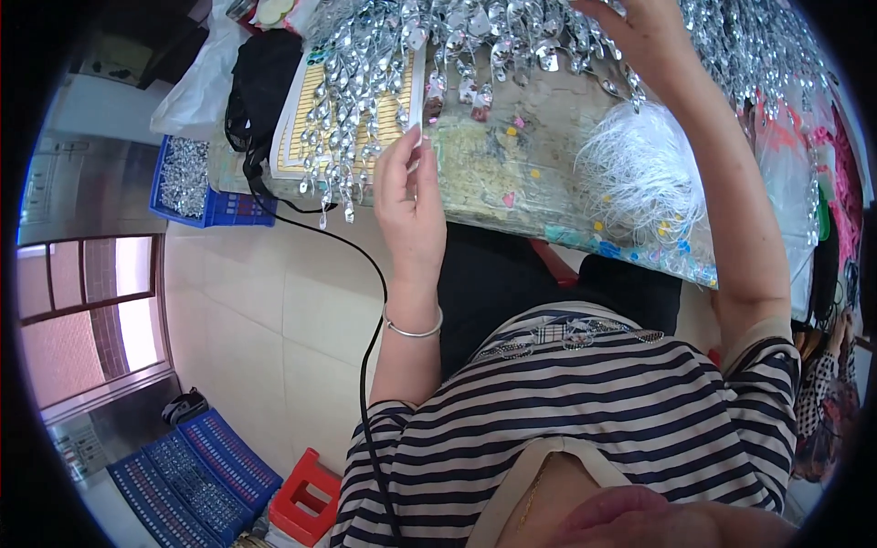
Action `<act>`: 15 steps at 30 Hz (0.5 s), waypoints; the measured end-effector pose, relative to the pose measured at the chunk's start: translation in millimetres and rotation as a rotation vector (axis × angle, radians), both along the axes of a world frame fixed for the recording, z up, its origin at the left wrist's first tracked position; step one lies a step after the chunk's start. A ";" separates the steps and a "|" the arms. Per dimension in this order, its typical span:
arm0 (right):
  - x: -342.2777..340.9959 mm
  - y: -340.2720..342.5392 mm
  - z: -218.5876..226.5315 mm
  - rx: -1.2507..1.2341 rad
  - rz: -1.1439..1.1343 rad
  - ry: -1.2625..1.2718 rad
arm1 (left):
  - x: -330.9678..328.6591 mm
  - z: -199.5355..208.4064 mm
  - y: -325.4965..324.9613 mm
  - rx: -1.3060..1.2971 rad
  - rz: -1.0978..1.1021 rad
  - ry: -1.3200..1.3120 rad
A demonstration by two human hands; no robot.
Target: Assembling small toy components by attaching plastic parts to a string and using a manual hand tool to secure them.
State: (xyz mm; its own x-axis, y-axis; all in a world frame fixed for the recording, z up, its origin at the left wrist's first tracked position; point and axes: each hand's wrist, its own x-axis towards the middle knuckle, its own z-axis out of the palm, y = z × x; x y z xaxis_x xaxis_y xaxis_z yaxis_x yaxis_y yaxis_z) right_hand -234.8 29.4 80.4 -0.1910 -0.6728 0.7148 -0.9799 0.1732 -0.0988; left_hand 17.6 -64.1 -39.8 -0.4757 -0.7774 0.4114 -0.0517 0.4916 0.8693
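Note:
My left hand is over the table's near edge. Its fingers are bent in toward the thumb beside the right border of a yellow-striped board; whatever they pinch is too small to make out. Silvery strands of shiny drop-shaped pieces lie across that board and hang past the table edge. At the top of the picture, my right hand reaches among more silver strands. Its fingertips are cut off by the upper rim, so their grip is hidden. Below that wrist lies a fluffy white bundle of fine threads.
The table has a worn, plastic-covered top with small coloured dots. A blue crate of silvery pieces stands left of it, near a black cloth bag. A black cable runs down past my left arm. A red stool is at lower left.

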 end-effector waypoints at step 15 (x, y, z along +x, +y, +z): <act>138.7 93.0 -78.7 0.229 0.478 -0.362 | -55.2 16.2 42.9 0.997 -0.630 0.076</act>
State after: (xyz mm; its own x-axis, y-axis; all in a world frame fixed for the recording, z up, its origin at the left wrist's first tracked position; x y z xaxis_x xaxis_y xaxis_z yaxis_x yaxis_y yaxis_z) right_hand -96.1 122.3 1.8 -0.0349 -0.8712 0.4897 -0.8658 -0.2184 -0.4502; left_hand -37.6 -21.2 -23.6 -0.8907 -0.4079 -0.2008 0.0254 -0.4856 0.8738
